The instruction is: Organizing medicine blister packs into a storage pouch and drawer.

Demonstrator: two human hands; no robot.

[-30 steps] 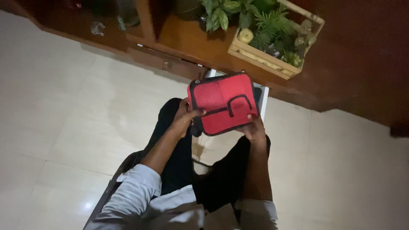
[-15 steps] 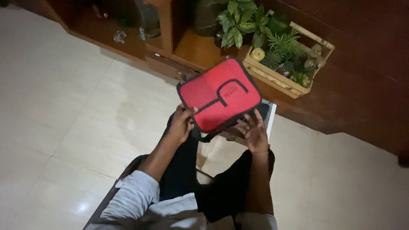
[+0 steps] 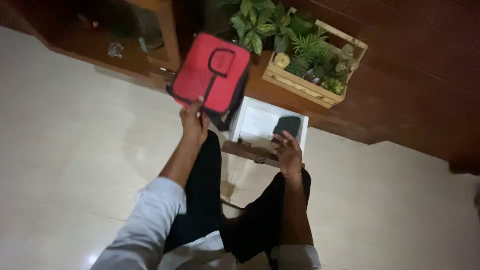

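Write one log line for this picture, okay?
left hand: holds red pouch | right hand: empty, over open drawer | black item in drawer

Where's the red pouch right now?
In the head view, the red pouch is upper left of centre, held up by the left hand, beside the open drawer and leafy plant.

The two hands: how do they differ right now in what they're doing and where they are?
The left hand is raised and grips the red pouch at its lower edge; the right hand holds nothing. The left hand is up near the wooden cabinet; the right hand is lower, fingers spread over the open white drawer. Both are bare, with light sleeves.
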